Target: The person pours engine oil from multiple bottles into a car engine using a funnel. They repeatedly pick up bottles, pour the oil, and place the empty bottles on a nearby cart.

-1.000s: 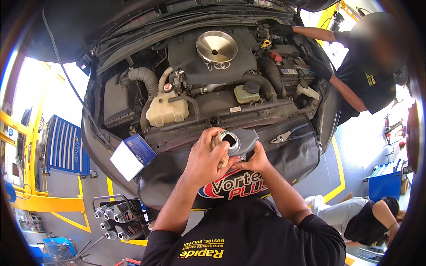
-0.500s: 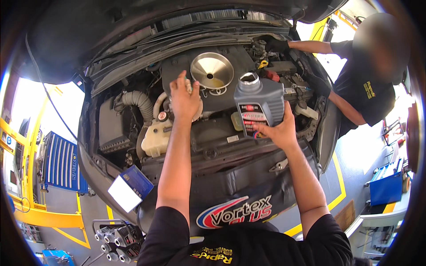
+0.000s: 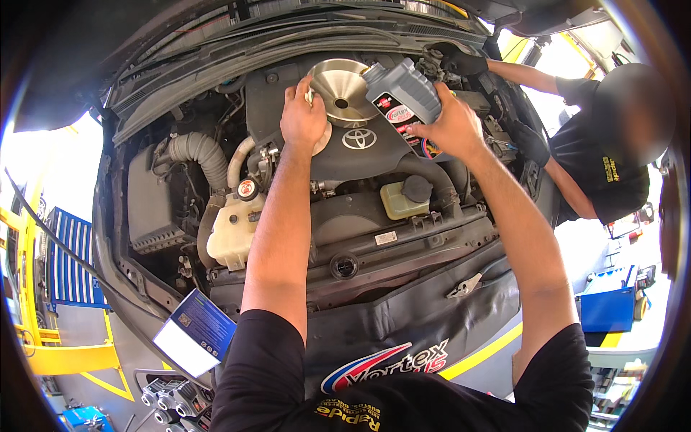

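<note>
A wide metal funnel [image 3: 350, 90] stands over the dark engine cover [image 3: 270, 97]. My left hand [image 3: 302, 119] is closed at the funnel's left rim, fingers curled. Something pale, perhaps a rag, shows beside the palm; I cannot make out what it is. In my right hand [image 3: 457, 128] is a grey motor oil bottle [image 3: 407, 90], gripped around its lower body. The bottle tilts left, its mouth at the funnel's right edge. Any oil flow is too small to tell.
A co-worker's gloved hand [image 3: 531, 142] rests at the engine bay's right side. A cream reservoir [image 3: 229, 234] and black air box [image 3: 155, 201] lie left. A blue-and-white box [image 3: 198, 331] sits on the car's front left edge. Blue tool cabinets [image 3: 72, 259] stand beyond.
My right hand has raised the oil bottle and tipped it from upright toward the funnel. My left hand has moved up to the funnel's rim. The view has shifted closer over the engine.
</note>
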`<state>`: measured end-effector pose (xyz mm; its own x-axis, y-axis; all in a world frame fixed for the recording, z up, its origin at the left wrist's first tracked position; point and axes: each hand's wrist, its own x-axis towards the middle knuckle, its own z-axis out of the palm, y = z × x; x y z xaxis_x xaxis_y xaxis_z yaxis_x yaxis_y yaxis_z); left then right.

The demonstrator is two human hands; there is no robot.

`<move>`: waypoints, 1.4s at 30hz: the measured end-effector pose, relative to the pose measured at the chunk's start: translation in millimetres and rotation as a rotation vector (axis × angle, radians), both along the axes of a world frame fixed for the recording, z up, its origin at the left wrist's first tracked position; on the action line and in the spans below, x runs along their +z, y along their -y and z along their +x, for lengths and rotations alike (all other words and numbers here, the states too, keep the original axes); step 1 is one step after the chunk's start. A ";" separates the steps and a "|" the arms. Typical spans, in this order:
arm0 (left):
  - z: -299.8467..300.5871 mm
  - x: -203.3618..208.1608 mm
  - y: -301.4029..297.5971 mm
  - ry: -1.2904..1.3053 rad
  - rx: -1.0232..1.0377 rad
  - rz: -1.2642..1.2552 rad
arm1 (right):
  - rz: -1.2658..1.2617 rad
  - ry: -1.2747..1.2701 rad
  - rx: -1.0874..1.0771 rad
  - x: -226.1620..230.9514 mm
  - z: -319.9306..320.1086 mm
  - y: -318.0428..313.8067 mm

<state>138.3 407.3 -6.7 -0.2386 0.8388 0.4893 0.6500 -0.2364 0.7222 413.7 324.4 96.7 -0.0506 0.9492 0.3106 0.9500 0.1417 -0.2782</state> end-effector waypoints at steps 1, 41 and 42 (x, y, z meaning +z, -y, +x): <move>-1.5 -0.9 -1.8 0.028 -0.014 0.002 | -0.024 0.033 -0.010 5.4 -2.9 -3.7; -8.0 -14.3 -1.7 0.203 -0.005 0.015 | -0.104 0.514 -0.018 56.3 -30.9 -32.2; -8.8 -14.6 -2.2 0.202 -0.004 0.011 | -0.109 0.514 -0.019 56.9 -31.7 -32.5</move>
<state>129.5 409.5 -21.2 -0.3295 0.8349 0.4409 0.4914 -0.2471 0.8351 382.0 356.9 153.6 -0.1530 0.9769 0.1492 0.9700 0.1195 0.2118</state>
